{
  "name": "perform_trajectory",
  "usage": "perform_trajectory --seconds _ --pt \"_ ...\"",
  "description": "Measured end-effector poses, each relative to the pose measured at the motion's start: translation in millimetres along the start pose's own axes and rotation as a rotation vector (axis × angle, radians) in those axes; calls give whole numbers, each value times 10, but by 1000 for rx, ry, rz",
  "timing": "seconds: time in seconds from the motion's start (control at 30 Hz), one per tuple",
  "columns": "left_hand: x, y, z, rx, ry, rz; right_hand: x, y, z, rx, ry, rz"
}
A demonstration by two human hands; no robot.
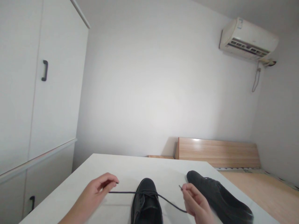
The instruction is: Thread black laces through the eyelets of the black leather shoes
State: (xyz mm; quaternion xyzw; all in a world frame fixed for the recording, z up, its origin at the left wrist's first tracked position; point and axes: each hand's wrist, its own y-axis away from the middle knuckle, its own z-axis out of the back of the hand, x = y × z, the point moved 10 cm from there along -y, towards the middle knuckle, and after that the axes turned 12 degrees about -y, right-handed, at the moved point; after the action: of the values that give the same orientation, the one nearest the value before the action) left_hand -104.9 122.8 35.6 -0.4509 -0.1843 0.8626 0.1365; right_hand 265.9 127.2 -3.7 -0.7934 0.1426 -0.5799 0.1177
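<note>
A black lace-up shoe [151, 203] rests on the white table in front of me, its toe pointing away. Its dark shoelace [123, 192] stretches out to both sides, crossing over the front of the shoe. To the left of the shoe, my left hand [102, 186] is closed in a pinch on one lace end, whose tip pokes past the fingers. My right hand [195, 199] pinches the other end on the right, with the tip sticking up. That side of the lace sags down toward the hand. The shoe's heel is cut off by the frame's lower edge.
A second black shoe [219, 196] lies at an angle on the right of the white table [112, 165], close behind my right hand. Beyond are a wooden bed headboard [217, 152], a white wardrobe [60, 81] on the left and a wall-mounted air conditioner [249, 39].
</note>
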Motion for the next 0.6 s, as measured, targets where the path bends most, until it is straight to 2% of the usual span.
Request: perform_trajectory --seconds 0.07,0.13,0.23,0.33,0.5,0.6 --pt "-292 12 -269 104 -119 -83 -32 16 -294 119 171 7" --pt "-489 37 -516 179 -211 -137 -47 34 -508 200 346 26" --pt "-645 71 -748 211 -280 -219 -76 38 -647 255 496 21" --pt "-665 95 -826 202 -298 -248 -114 37 -687 289 523 7" --pt "-692 136 -836 163 -350 -266 -204 51 -787 365 501 -53" --pt "-749 152 -899 177 -424 -298 -74 36 -896 412 518 -19"
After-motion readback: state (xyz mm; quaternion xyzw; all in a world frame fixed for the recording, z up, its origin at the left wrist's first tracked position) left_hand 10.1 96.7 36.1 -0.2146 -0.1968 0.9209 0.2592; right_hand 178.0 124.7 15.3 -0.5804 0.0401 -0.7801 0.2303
